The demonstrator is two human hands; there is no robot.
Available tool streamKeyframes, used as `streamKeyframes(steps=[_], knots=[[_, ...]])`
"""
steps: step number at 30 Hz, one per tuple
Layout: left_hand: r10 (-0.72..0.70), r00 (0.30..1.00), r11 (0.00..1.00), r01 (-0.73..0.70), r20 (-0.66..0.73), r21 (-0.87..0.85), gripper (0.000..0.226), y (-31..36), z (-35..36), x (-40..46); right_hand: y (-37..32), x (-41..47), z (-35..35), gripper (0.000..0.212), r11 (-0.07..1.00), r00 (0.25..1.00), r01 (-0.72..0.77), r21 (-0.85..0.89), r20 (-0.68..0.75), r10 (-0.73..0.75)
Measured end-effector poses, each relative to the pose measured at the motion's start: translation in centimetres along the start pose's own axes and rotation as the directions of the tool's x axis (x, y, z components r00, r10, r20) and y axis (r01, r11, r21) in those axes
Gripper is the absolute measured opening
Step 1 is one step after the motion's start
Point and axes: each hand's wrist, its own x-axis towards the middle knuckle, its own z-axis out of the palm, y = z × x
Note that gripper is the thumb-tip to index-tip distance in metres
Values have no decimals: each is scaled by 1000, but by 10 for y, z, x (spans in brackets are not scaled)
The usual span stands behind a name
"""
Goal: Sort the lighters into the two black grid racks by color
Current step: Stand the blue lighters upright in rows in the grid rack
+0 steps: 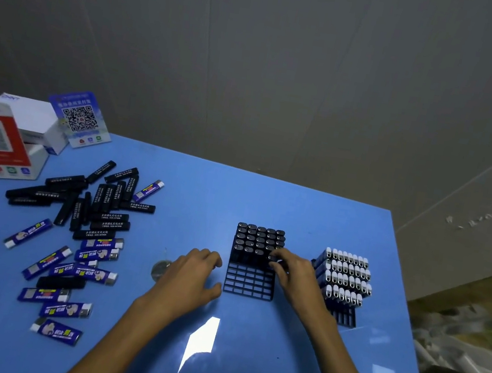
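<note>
Two black grid racks stand on the blue table (pixel 242 363). The left rack (pixel 248 283) holds black lighters (pixel 257 238) in its far rows; its near cells are bare. The right rack (pixel 344 318) holds blue lighters with silver tops (pixel 345 274). My right hand (pixel 295 273) pinches a black lighter (pixel 272 257) at the right end of the left rack's nearest filled row. My left hand (pixel 191 277) rests on the table, fingers loosely curled, its thumb beside the rack's left edge. Loose black lighters (pixel 94 198) and blue lighters (pixel 77 266) lie scattered at left.
White boxes and QR-code signs (pixel 81 118) stand at the table's far left corner. A small round disc (pixel 160 269) lies just left of my left hand. The table's right edge drops off to cluttered bins (pixel 467 366). A grey wall rises behind.
</note>
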Motion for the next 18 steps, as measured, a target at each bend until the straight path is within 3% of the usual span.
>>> streamKeyframes(steps=[9,14,18], knots=[[-1,1000,1000,1,15,2,41,0,-2,-1,-8,-8,0,28,993,994,-67,-95,-89,58],[20,1000,999,-19,0,47,43,7,-5,2,-9,-21,-17,20,992,989,-5,-126,-147,-13],[35,999,995,-32,-28,94,48,15,-7,7,-14,-29,-38,29,989,988,41,-143,-143,-61]])
